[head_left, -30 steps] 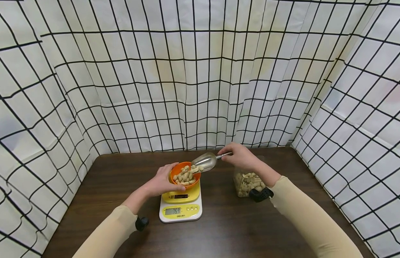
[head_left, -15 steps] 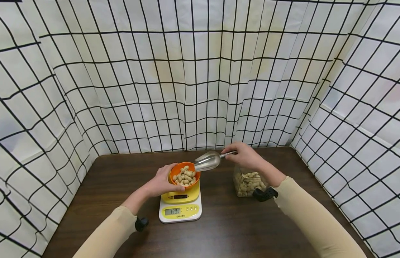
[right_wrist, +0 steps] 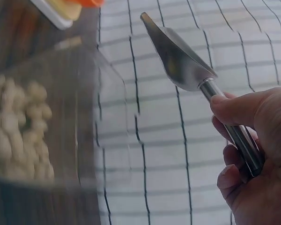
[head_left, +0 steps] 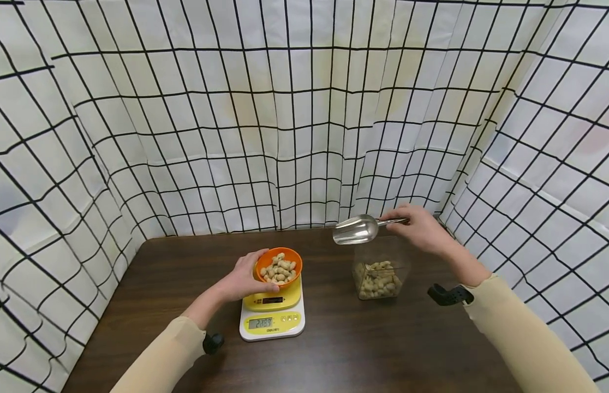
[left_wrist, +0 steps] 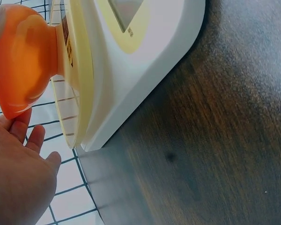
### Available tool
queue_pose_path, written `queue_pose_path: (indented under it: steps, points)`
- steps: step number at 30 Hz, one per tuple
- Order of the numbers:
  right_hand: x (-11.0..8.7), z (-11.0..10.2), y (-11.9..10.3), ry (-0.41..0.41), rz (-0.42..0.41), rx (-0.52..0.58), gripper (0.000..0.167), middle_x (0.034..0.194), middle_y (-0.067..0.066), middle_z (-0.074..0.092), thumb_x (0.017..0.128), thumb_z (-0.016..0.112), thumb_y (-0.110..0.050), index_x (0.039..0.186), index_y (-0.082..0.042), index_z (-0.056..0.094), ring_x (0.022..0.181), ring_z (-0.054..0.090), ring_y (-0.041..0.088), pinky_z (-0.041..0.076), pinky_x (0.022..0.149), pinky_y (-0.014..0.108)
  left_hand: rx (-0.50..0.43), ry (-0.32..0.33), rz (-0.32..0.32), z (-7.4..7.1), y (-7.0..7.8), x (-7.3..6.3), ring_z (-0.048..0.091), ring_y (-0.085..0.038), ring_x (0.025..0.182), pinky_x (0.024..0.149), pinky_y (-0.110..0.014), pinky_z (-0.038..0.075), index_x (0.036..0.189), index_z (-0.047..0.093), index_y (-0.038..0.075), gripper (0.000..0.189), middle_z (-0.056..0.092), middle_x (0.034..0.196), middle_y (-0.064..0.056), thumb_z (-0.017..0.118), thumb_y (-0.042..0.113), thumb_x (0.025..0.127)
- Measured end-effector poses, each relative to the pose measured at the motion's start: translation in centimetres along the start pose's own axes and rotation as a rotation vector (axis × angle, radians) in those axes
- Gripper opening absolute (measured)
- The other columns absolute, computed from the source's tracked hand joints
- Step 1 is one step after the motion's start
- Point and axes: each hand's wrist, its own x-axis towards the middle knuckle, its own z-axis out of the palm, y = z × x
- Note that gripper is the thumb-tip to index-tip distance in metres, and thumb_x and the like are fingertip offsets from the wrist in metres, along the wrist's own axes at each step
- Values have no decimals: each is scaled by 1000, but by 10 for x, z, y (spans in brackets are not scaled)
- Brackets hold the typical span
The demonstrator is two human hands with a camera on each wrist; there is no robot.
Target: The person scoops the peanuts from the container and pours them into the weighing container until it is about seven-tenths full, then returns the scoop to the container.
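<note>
My left hand (head_left: 242, 279) holds an orange bowl (head_left: 291, 254) by its side, thumb at the front and fingers behind. Unshelled peanuts (head_left: 280, 269) lie in the bowl, which stands on a yellow and white kitchen scale (head_left: 273, 326). In the left wrist view, fingertips touch the rim of the bowl (left_wrist: 25, 61). My right hand (head_left: 422, 229) grips a metal scoop (head_left: 356, 230) by its handle, above and behind a clear square container (head_left: 357, 256) of peanuts (head_left: 380, 279). Seen from the right wrist, the scoop (right_wrist: 180, 61) shows no peanuts in it.
A dark wooden table (head_left: 344, 349) carries everything. White curtains with a black grid (head_left: 304, 136) close in the back and both sides. Between scale and container lies a strip of bare tabletop.
The scoop has tipped its peanuts into the bowl and moved right, from the bowl's rim to over the container. The scale reading has risen. My left hand stays at the bowl.
</note>
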Motion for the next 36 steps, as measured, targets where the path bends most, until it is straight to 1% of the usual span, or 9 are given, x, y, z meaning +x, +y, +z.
queue_pose_path:
  steps: [4,6,10,13,19,22,28,31,36]
  points:
    - [-11,-20,9,53,-49,-62,22,114,9,68,101,67,-11,120,-8,76,105,59,25,50,84,45,-2,1,-3,-2,-3,-2,23,-37,142,105,-65,37,162,23,15,113,31,158,-16,85,57,77]
    - [-15,-28,12,72,-47,-92,21,113,9,69,100,68,-11,119,-9,76,104,59,26,49,83,45,-7,4,0,-3,-3,-4,23,-38,142,105,-66,37,162,23,14,113,30,158,-17,85,56,78]
    - [-22,-39,15,62,3,-121,21,117,11,68,101,67,-14,120,-9,76,109,56,29,44,87,50,-8,8,1,-5,-5,-5,25,-38,141,104,-65,38,162,24,13,113,30,158,-17,85,56,78]
    - [-24,-43,19,31,33,-123,21,117,12,68,101,67,-13,119,-8,76,111,56,31,44,89,52,-8,9,-1,-6,-7,-5,26,-38,140,104,-65,39,162,24,13,111,31,157,-17,85,55,78]
    - [-21,-32,31,-46,24,-143,18,115,14,70,98,69,-6,114,-6,78,111,61,34,48,90,52,-3,14,7,-7,-10,-7,27,-39,140,103,-66,39,161,25,13,110,32,157,-19,84,55,79]
    - [-17,-23,33,-113,19,-146,17,115,13,70,97,69,-6,112,-6,78,107,62,32,50,84,48,-1,16,11,-7,-11,-8,27,-39,139,103,-65,39,161,25,12,110,32,156,-19,85,55,78]
    - [-8,-7,29,-260,20,-139,15,108,6,68,96,69,-6,109,-8,77,91,59,20,48,72,38,-12,14,7,-8,-10,-8,26,-39,140,104,-65,39,161,25,13,111,33,156,-18,85,56,78]
    - [-5,-1,29,-311,50,-128,14,109,6,65,96,69,-7,107,-10,77,91,57,20,47,73,38,-17,8,-7,-8,-9,-8,24,-40,142,105,-66,37,161,25,13,111,31,158,-18,85,56,78]
    - [-1,10,34,-363,83,-130,15,111,6,64,96,68,-5,106,-11,77,101,60,24,50,79,41,-17,4,-20,-8,-7,-8,22,-40,143,107,-67,35,162,24,13,111,29,160,-17,85,55,79]
